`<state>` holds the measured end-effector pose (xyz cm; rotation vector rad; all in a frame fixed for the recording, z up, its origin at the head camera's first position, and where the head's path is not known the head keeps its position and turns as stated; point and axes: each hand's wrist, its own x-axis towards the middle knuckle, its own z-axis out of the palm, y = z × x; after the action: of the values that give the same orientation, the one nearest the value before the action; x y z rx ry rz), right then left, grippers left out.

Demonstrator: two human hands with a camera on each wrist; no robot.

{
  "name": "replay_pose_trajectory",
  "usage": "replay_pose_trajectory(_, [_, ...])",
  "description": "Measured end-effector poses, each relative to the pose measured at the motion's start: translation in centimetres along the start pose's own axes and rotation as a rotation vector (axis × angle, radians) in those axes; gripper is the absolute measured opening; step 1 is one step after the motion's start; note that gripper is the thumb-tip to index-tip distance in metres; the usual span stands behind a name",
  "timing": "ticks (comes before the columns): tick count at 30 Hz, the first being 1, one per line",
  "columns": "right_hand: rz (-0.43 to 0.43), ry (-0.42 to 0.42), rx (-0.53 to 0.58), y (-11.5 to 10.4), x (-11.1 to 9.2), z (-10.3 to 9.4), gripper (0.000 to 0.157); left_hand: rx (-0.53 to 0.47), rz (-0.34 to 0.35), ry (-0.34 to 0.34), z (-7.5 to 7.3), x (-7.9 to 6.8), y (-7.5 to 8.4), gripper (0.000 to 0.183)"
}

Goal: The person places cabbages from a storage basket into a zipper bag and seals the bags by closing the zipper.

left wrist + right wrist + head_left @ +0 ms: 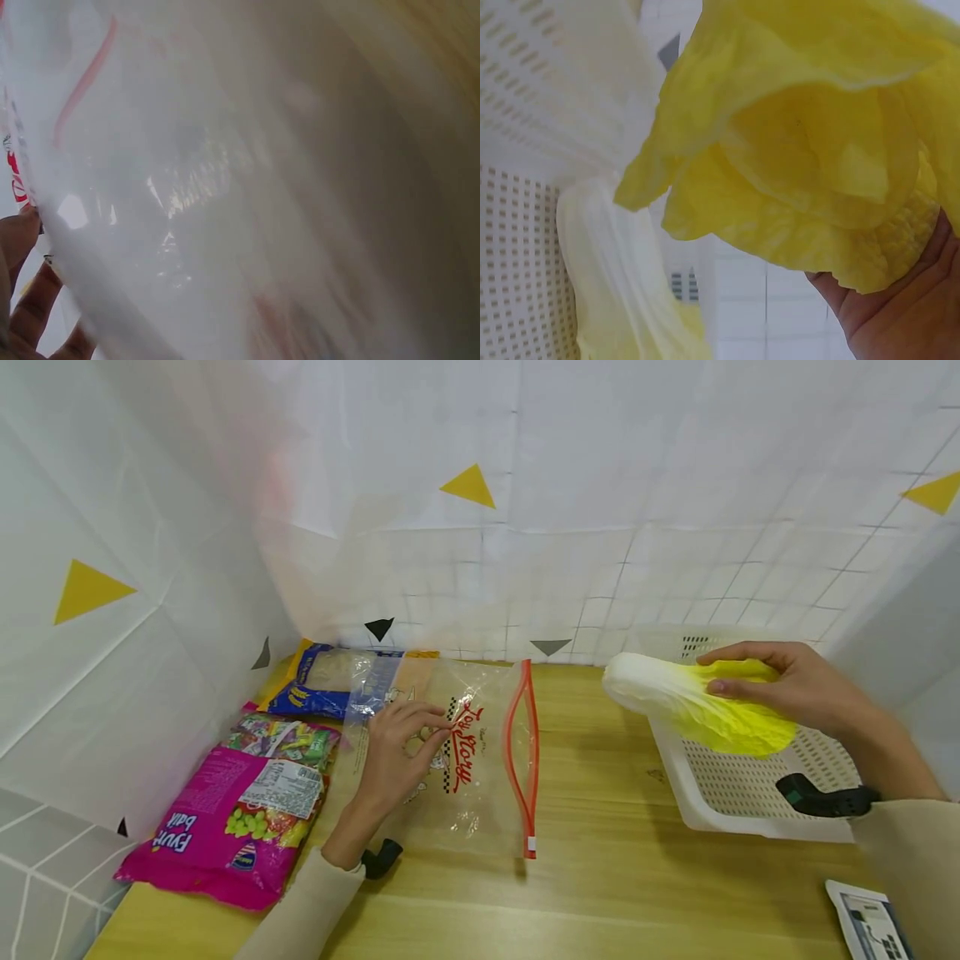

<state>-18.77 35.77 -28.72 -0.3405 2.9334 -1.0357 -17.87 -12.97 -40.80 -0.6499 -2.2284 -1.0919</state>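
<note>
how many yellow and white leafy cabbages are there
2: one long, white-stalked, yellow-leaved cabbage is in the right hand; another cabbage lies in the white perforated plastic basket, seen from the right wrist. More may be hidden.

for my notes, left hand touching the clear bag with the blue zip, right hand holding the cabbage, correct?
Not quite: the head view shows the zip is red. The left hand is touching the clear bag, and the right hand holds the cabbage.
</note>
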Motion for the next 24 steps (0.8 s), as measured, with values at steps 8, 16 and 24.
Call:
replay_pose_trajectory(8, [-0.089, -0.031, 0.03, -2.1, 0.5, 2.4, 0.033, 0.007, -0.004, -0.004, 0.0, 0.0, 0.0, 0.006])
replay_pose_trajectory(16, [-0.232, -0.086, -0.003, -4.0, 0.9, 5.1, 0.034, 0.003, 0.001, -0.001, 0.0, 0.0, 0.2, 0.006])
replay_pose_trajectory(24, [-0.321, -0.169, 0.027, -5.2, 1.3, 7.4, 0.032, -0.003, -0.005, -0.013, 0.1, 0.0, 0.2, 0.005])
